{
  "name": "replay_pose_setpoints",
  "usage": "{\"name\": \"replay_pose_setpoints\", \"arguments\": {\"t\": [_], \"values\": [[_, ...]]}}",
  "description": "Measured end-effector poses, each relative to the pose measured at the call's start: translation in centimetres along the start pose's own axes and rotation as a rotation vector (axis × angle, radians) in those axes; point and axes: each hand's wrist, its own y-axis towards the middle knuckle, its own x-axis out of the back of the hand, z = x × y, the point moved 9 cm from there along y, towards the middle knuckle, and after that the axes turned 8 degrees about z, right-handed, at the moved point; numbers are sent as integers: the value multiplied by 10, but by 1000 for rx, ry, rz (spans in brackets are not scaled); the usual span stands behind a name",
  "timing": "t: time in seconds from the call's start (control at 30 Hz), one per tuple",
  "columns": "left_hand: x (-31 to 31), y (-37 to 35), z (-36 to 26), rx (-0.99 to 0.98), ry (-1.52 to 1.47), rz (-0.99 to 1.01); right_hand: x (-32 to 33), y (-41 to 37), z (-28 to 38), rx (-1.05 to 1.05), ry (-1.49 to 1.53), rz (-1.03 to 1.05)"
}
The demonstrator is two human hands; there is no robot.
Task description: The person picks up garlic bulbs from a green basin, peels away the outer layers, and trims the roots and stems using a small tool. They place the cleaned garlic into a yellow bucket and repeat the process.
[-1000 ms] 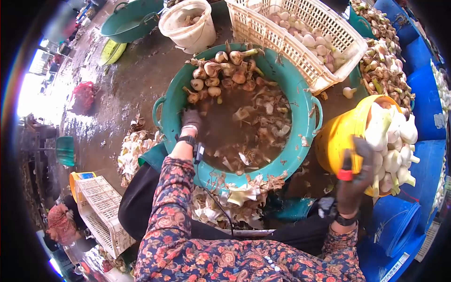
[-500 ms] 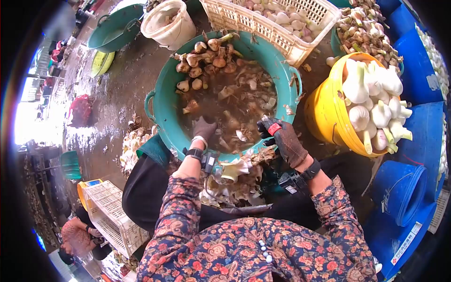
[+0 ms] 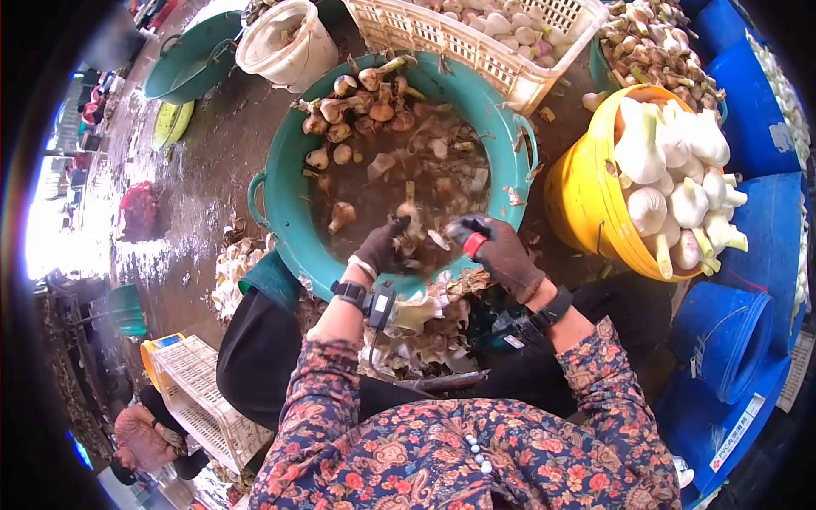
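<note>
Over the near part of the green tub (image 3: 285, 191), my left hand (image 3: 378, 246) wears a dark glove and has its fingers closed on a garlic bulb (image 3: 410, 209) whose stem points away. My right hand (image 3: 503, 259), gloved with a red band, is at the tub's near right edge. Its fingers are curled and blurred; what they hold is hidden. A small white piece (image 3: 439, 240) lies between the hands. Muddy water in the tub holds loose peels, a single bulb (image 3: 342, 217) at the left and a cluster of unpeeled garlic (image 3: 365, 106) at the far side.
A yellow bucket (image 3: 571, 200) of white garlic stands right of the tub, near a blue bucket (image 3: 714, 340). Beyond are a cream crate (image 3: 442, 42) and a white bucket (image 3: 289, 51). Peels (image 3: 425, 344) pile up before me. Another person (image 3: 144, 438) is at the lower left.
My left hand has moved right and closed on a garlic bulb. My right hand has shifted slightly left, its fingers now blurred. The view has shifted a little.
</note>
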Motion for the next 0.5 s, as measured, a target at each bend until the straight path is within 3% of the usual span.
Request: {"name": "replay_pose_setpoints", "arguments": {"t": [0.03, 0.1, 0.13, 0.17, 0.2, 0.23, 0.3, 0.33, 0.37, 0.4, 0.47, 0.5], "values": [[-3, -1, 5, 1, 4, 2, -6, 1, 1, 38, -52, 15], [-51, -19, -31, -595, 752, 212, -14, 2, 8, 127, -317, -21], [-68, -33, -28, -596, 757, 218, -20, -1, 17, 178, -445, -30], [-101, -66, -32, -642, 952, 179, -16, -3, 13, 240, -712, -185], [-135, -98, -39, -687, 1147, 135, -14, -2, 6, 244, -713, -190], [-154, -108, -23, -367, 680, 351, -5, 1, 1, 222, -593, -220], [-166, -122, -22, -375, 549, 293, 10, 5, -6, 111, -258, -202], [-163, -125, -19, -371, 414, 233, 9, 3, -4, 118, -260, -199], [-163, -130, -22, -485, 628, 178, 5, 4, -9, 83, -85, -145], [-162, -130, -17, -493, 632, 170, -2, 6, -14, 46, 90, -86], [-167, -144, -26, -747, 1003, 9, -14, 4, -14, 41, 125, -54], [-162, -145, -25, -729, 1000, -49, -17, 4, -13, 85, 202, -44]]}}
